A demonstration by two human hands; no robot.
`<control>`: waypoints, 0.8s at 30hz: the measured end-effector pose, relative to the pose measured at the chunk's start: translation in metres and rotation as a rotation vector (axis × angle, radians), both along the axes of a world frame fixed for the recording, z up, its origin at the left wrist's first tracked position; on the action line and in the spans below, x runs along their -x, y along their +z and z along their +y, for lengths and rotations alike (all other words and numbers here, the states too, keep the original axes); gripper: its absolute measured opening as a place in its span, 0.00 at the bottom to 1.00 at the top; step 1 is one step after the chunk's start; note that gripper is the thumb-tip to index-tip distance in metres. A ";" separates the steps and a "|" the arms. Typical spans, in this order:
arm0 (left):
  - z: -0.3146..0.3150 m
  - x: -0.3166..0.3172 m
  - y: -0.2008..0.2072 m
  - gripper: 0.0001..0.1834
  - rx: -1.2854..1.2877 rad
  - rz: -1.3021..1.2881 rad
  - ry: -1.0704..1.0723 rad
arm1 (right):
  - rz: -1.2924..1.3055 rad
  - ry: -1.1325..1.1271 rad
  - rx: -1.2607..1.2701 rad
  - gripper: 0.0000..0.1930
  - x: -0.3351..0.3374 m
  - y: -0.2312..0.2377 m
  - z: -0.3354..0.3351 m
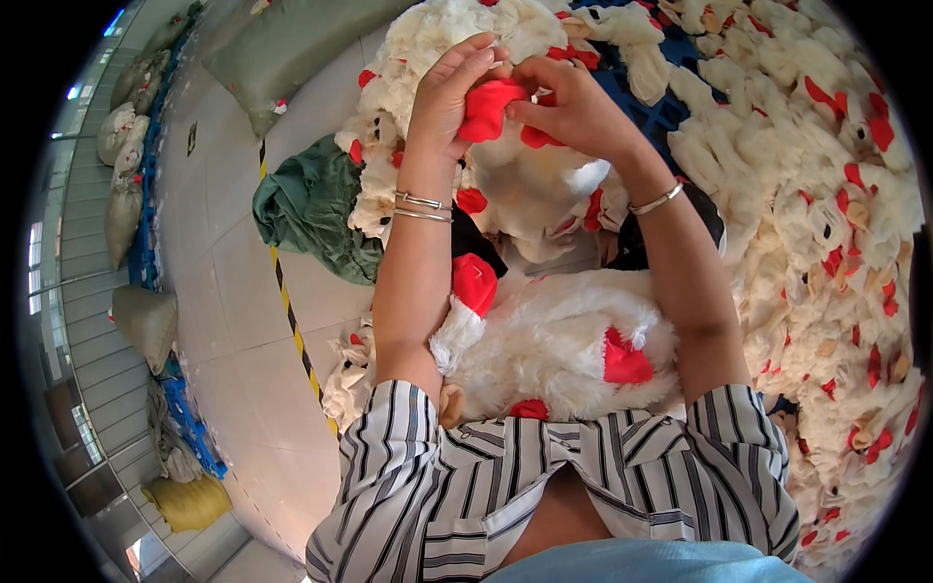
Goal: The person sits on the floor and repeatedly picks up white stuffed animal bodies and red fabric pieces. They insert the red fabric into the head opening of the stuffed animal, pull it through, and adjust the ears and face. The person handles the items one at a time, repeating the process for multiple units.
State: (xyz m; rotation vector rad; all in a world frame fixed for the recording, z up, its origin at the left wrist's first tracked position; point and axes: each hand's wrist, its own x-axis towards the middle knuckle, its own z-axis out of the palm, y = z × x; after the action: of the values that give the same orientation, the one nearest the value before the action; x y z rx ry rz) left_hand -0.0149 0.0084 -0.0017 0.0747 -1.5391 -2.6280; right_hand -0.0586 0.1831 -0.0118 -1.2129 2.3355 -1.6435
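Red piece (489, 110): held up between the two hands, above the lap and in front of the white plush (530, 199); whether the two are joined cannot be told.
Left hand (449, 95): fingers partly curled and slightly spread, the red piece set against the palm side; how firmly it is gripped cannot be told.
Right hand (571, 105): thumb and forefinger brought nearly together, the edge of the red piece seemingly pinched between them; the other fingers are bent.
Step in hand: judged to be the working or shaping of the red piece by the fingertips.
Next move: both hands would need to be used together, the piece steadied by the left while its edge is worked by the right; too hard a pull might strain the fabric.
Lap: a fluffy plush (573, 345) with red patches is rested there, untouched by either hand.
Pile: many white and red skins (807, 243) are heaped at the right.
Writing: no brand, label or lettering can be read; only black-and-yellow tape (287, 301) is seen on the floor (224, 321).
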 end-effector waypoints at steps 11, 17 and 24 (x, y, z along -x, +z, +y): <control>-0.009 -0.003 -0.011 0.12 0.433 0.089 0.110 | -0.270 -0.172 0.204 0.11 0.004 0.005 0.006; -0.014 0.000 -0.015 0.10 0.300 0.088 0.200 | 0.003 -0.219 0.114 0.13 -0.001 0.006 -0.001; 0.004 0.001 -0.016 0.10 0.438 0.153 0.140 | 0.146 -0.340 -0.088 0.16 -0.006 0.012 -0.003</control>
State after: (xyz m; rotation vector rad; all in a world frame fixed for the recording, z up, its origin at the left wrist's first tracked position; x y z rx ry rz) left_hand -0.0161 0.0122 -0.0179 -0.0483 -1.9299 -2.0852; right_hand -0.0529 0.1805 -0.0003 -0.9941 2.8014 -1.5610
